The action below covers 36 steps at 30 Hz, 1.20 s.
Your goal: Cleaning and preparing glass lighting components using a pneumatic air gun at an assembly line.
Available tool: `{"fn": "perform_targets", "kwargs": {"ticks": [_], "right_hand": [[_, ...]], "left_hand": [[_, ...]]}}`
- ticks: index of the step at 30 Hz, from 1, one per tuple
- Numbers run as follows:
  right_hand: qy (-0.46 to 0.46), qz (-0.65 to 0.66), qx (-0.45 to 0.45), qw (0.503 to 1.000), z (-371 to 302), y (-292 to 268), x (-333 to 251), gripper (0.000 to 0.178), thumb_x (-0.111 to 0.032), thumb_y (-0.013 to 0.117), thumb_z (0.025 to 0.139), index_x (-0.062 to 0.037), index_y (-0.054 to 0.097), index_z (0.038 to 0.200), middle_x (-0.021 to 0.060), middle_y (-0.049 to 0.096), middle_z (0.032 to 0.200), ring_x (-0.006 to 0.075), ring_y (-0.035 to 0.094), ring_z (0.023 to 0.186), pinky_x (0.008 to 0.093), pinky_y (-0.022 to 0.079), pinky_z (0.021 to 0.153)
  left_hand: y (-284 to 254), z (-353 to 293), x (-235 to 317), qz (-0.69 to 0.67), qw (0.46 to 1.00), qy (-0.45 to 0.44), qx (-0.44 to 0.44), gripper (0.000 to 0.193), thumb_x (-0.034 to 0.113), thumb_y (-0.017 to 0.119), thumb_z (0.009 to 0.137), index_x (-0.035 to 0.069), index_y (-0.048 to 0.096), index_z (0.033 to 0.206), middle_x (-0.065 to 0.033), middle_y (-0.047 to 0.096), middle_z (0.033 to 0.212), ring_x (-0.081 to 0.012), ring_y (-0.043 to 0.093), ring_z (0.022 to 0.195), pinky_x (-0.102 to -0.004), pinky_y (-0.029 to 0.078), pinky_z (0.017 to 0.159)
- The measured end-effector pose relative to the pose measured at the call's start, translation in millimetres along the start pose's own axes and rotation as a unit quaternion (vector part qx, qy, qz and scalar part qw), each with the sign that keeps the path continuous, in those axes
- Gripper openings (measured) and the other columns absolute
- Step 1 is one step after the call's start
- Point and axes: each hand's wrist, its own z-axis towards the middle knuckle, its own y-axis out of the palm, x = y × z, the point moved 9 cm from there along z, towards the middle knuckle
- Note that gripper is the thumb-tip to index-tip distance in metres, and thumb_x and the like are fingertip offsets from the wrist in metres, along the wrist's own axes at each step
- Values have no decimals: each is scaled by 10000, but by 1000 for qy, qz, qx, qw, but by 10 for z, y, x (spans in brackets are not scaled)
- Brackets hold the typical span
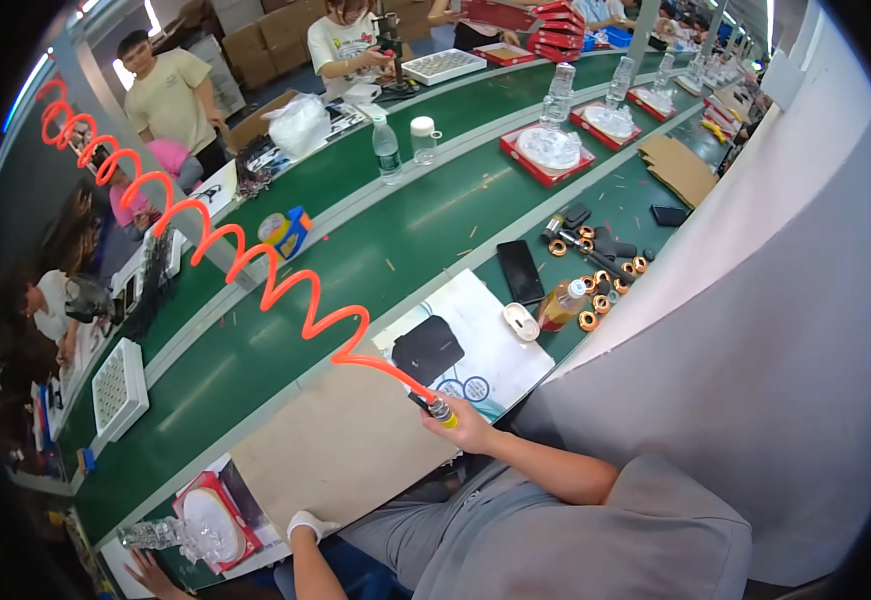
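My right hand [468, 428] is closed round the metal and yellow end piece [445, 411] of an orange coiled air hose [316, 318]. The hose stretches up and left across the conveyor; a small black part shows beside the end piece. Under my arms lies a big sheet of brown cardboard [331, 440]. At its near edge rests my left hand [312, 523] in a white glove, its fingers too small to make out. To the left, a red box [246, 530] holds a round white piece with a clear plastic-wrapped part. Another person's hand [151, 575] is beside it.
A green conveyor [436, 230] curves past, carrying red boxes [546, 178], a water bottle [387, 150] and a tape roll [276, 230]. Right of me are a phone [521, 272], a drink bottle [562, 305], a white case [522, 322] and copper-coloured rings [588, 321]. People work across the conveyor.
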Motion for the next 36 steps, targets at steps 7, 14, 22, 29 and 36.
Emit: {"fn": "perform_targets", "kwargs": {"ticks": [7,14,22,29,36], "right_hand": [[-14,8,23,1000,-23,-39,-54,171,-183,598,914,-43,551,1001,16,539,820,104,503,767,269,423,721],[35,42,-1,998,-61,-2,169,380,-182,558,938,-52,485,1288,-5,521,824,93,492,740,259,426,703],[72,57,-21,996,-99,-7,323,437,-175,557,948,-27,442,1342,29,557,910,100,552,819,271,471,767],[38,49,66,996,-184,-100,415,322,-190,579,930,-36,543,1210,58,614,861,180,585,853,299,445,799],[9,10,42,999,-165,-112,331,404,-220,568,940,-34,497,1292,56,615,889,167,578,857,289,438,800]], "left_hand": [[-20,-47,-21,-22,999,-15,31,734,532,824,569,-48,673,993,-222,662,1047,-335,644,984,-382,513,841],[-1,-82,-42,-40,997,-60,-17,743,557,782,642,-10,643,1103,-192,625,1170,-329,600,1084,-372,486,897],[102,-44,78,-57,992,-41,-109,844,620,650,745,16,501,1314,-165,464,1392,-317,422,1293,-371,338,1057],[477,538,-318,-33,995,-48,-87,789,623,657,741,-27,593,1185,-218,618,1165,-348,602,1051,-406,459,905],[410,328,-256,-77,986,-99,-114,798,610,702,706,-29,598,1173,-214,640,1121,-344,625,1016,-408,481,884]]}}
